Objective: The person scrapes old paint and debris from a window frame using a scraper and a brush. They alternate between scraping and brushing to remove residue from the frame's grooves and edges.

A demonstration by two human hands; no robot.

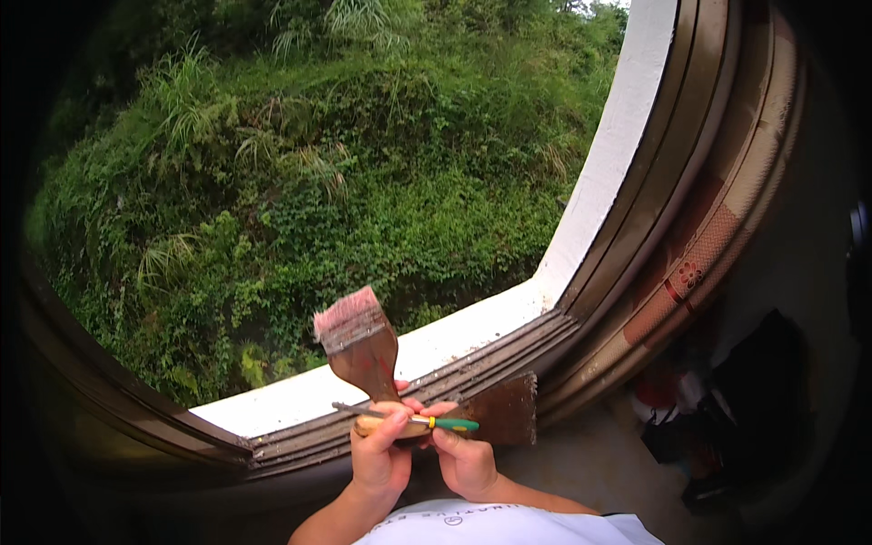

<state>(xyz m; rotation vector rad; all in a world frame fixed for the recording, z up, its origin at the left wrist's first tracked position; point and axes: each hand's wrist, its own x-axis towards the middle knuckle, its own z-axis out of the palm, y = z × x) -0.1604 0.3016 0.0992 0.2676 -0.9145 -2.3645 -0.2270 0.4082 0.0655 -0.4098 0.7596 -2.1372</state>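
Note:
Both hands hold a bundle of tools together at the window sill. My left hand (pixel 381 453) grips a wide flat brush (pixel 364 357) with pinkish bristles pointing up and a worn brown handle. Its thumb lies over a thin tool's metal shaft and a light wooden handle (pixel 392 428). My right hand (pixel 466 466) has its thumb at the thin tool's green handle (pixel 456 424), which has a yellow collar. Out to the right extends a rusty, notched-edge metal blade (pixel 504 411); its join to the wooden handle is hidden by the hands.
Below the tools runs a dirty sliding-window track (pixel 490 364), with a white outer ledge (pixel 470 323) beyond it. A patterned curtain or fabric (pixel 695 266) borders the right side. Dark items (pixel 756 402) lie on the floor at lower right. Outside rises a green overgrown slope (pixel 381 170).

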